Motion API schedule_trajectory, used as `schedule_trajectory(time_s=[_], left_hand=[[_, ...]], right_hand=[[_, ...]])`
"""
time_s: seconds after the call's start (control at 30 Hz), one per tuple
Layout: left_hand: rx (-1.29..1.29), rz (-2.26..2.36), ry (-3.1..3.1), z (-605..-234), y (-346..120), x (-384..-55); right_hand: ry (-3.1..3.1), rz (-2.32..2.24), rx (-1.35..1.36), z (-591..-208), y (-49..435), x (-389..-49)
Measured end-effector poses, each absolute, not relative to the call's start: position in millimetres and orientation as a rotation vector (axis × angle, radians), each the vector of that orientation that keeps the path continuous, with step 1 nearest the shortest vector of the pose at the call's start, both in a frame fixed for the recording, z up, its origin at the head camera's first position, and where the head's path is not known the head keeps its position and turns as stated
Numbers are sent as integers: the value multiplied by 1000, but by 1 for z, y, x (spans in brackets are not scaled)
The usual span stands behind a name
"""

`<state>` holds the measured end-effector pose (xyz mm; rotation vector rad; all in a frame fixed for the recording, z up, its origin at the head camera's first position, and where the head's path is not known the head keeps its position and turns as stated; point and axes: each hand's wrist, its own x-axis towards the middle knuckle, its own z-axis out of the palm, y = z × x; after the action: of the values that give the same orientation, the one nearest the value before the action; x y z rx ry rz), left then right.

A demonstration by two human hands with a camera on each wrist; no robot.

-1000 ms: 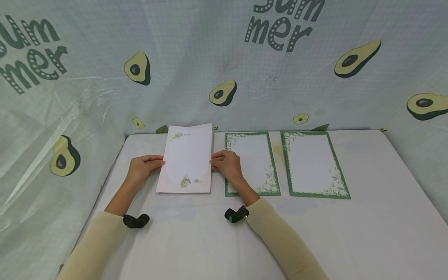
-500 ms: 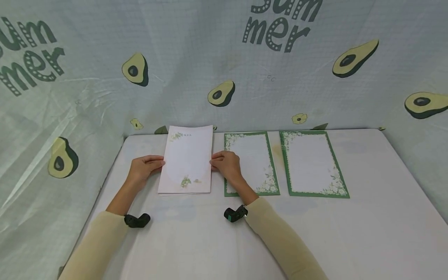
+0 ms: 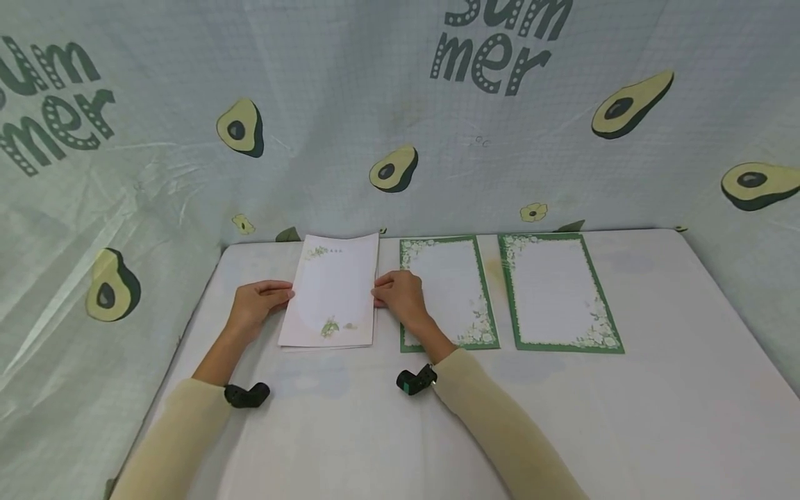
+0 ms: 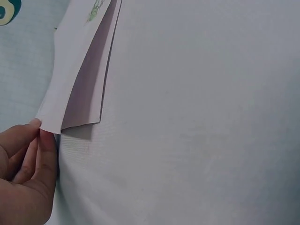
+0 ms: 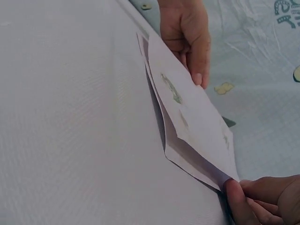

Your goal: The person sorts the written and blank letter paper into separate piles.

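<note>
A pale pinkish-white sheet of paper (image 3: 331, 292) with small green leaf prints is held by both hands at the left of the table. My left hand (image 3: 253, 309) pinches its left edge between thumb and fingers. At the right edge, my right hand (image 3: 403, 298) pinches it the same way, its forearm passing over a green-bordered sheet. Beneath the held sheet lies another pale sheet (image 5: 174, 152), and a gap between the two shows in both wrist views. The held sheet bows slightly, as its curved edge in the left wrist view shows.
Two sheets with green floral borders lie flat to the right: one (image 3: 444, 292) partly behind my right hand, the other (image 3: 562, 295) farther right. A white cloth covers the table (image 3: 350, 430). Behind it rises a sheet curtain (image 3: 325, 90) printed with avocados.
The held sheet has come down a little, its upper edge now lower in the head view. Both hands keep their grip, and the right hand has shifted slightly left.
</note>
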<state>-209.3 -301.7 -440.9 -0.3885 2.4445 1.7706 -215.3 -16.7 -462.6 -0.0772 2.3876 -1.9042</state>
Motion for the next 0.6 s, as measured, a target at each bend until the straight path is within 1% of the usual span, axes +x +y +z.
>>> schedule_trajectory(time_s=[0.37,0.6], left_hand=[[-359,1751,2458,-441,-302,-209],[-331,1685,2545,-439,-303,-204]], right_hand=[[2466,-1825,-77,-460,-17,-216],[2512,-1718,-84,-450,-13,-211]])
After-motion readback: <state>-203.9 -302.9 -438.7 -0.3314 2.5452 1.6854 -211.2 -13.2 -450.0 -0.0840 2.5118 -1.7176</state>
